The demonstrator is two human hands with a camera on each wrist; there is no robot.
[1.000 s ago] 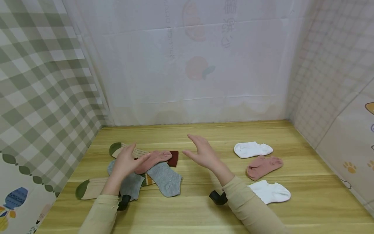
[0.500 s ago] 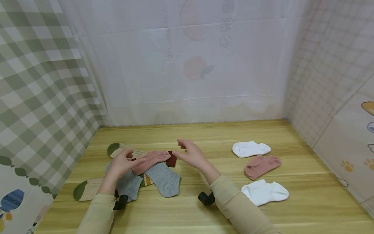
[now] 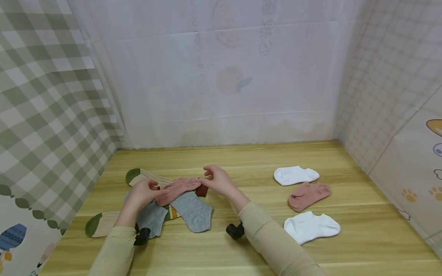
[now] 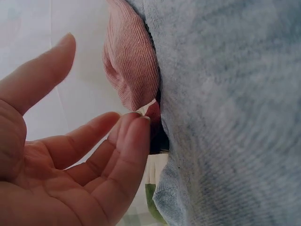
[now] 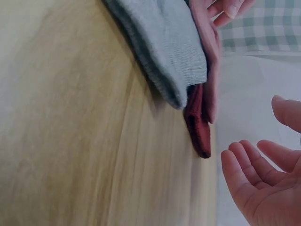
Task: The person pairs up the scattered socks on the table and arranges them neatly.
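Observation:
A pink sock [image 3: 179, 188] lies on top of a pile of socks at the left of the table. My left hand [image 3: 141, 193] is at its left end; in the left wrist view the thumb stands apart from the lightly bent fingers [image 4: 127, 150], near the pink sock [image 4: 131, 56]. At the other end is my right hand [image 3: 221, 181], thumb and fingers spread apart in the right wrist view, beside a dark red sock end [image 5: 197, 125]. Beneath the pink sock lie a grey sock [image 3: 195, 212] and another grey sock [image 3: 152, 218]. Neither hand holds anything.
Beige socks with green ends [image 3: 132, 176] stick out at the pile's left. On the right lie a white sock [image 3: 296, 175], a second pink sock [image 3: 309, 196] and another white sock [image 3: 312, 227]. Cloth walls [image 3: 224, 126] enclose the wooden table [image 3: 248, 161].
My right hand has moved left to the right end of the pink sock. The left hand has lowered slightly toward the sock's left end. The socks lie as before.

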